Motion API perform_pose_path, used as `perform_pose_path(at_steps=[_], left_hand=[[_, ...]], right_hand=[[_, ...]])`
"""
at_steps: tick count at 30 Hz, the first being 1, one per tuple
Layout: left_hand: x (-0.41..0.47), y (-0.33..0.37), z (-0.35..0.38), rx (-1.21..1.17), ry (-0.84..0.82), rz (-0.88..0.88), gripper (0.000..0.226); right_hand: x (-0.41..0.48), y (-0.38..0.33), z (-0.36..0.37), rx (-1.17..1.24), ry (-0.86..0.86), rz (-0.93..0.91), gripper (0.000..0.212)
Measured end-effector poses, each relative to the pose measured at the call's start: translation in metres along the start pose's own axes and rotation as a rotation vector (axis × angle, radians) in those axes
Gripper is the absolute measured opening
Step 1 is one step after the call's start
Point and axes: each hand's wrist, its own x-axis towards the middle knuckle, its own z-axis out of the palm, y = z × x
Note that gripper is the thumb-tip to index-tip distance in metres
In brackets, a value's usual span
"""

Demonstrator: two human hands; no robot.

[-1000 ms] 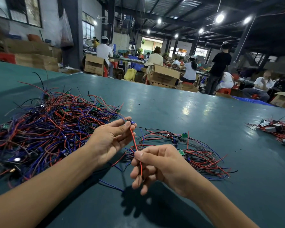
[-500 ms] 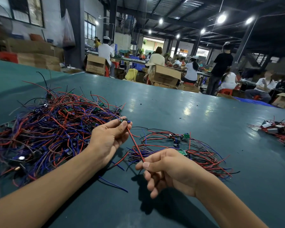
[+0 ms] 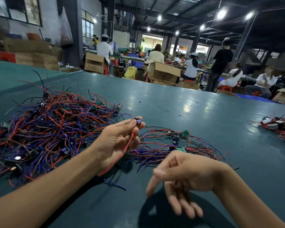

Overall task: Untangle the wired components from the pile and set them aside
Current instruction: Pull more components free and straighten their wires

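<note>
A big tangled pile of red, blue and black wired components (image 3: 44, 129) lies on the left of the green table (image 3: 179, 104). My left hand (image 3: 117, 142) is raised beside it, palm up, and pinches a small dark component (image 3: 137, 120) at its fingertips; its red wire runs down across the palm. A smaller, flatter heap of sorted wired components (image 3: 174, 145) with small green boards lies just right of that hand. My right hand (image 3: 184, 176) hovers in front of this heap, fingers loose and pointing down, holding nothing.
Another small bunch of wired parts with silver housings (image 3: 280, 127) sits at the table's right edge. A loose blue wire (image 3: 115, 185) lies between my arms. Beyond the table's far edge, people work among cardboard boxes (image 3: 163, 73).
My right hand has let go of the red wire and dropped back toward me with fingers spread. My left hand still holds the component and has turned more palm-up.
</note>
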Motion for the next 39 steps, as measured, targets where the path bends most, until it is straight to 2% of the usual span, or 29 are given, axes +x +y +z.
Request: perform_pose_path(at_steps=[3,7,11,15,22,25,30,33,37,39], left_hand=[[-0.002,0.004,-0.001,-0.036,-0.116,-0.045,0.042],[-0.002,0.003,0.0,0.026,-0.197,-0.034,0.051],[-0.004,0.001,0.0,0.045,-0.223,-0.074,0.053],[-0.006,0.001,0.0,0.062,-0.245,-0.146,0.051],[-0.013,0.001,0.004,0.133,-0.291,-0.225,0.051],[-0.016,0.003,0.003,0.136,-0.283,-0.228,0.059],[-0.019,0.01,0.004,0.134,-0.361,-0.209,0.059],[-0.018,0.008,0.005,0.173,-0.333,-0.171,0.071],[-0.017,0.007,0.01,0.423,-0.351,-0.115,0.029],[-0.016,0.008,0.009,0.585,-0.304,-0.085,0.018]], right_hand=[[-0.009,0.002,-0.01,0.013,0.24,-0.11,0.038],[-0.002,0.003,-0.019,0.22,0.648,-0.343,0.019],[0.013,0.005,-0.018,0.314,0.859,-0.367,0.027],[0.023,0.008,-0.011,0.263,0.894,-0.403,0.033],[0.028,0.009,-0.002,0.194,0.771,-0.511,0.032],[0.027,0.01,-0.002,0.188,0.752,-0.512,0.035],[0.026,0.01,-0.002,0.178,0.751,-0.523,0.037],[0.027,0.009,-0.002,0.222,0.741,-0.526,0.039],[0.03,0.011,-0.001,0.119,0.822,-0.562,0.045],[0.032,0.014,-0.001,0.013,0.875,-0.594,0.041]])
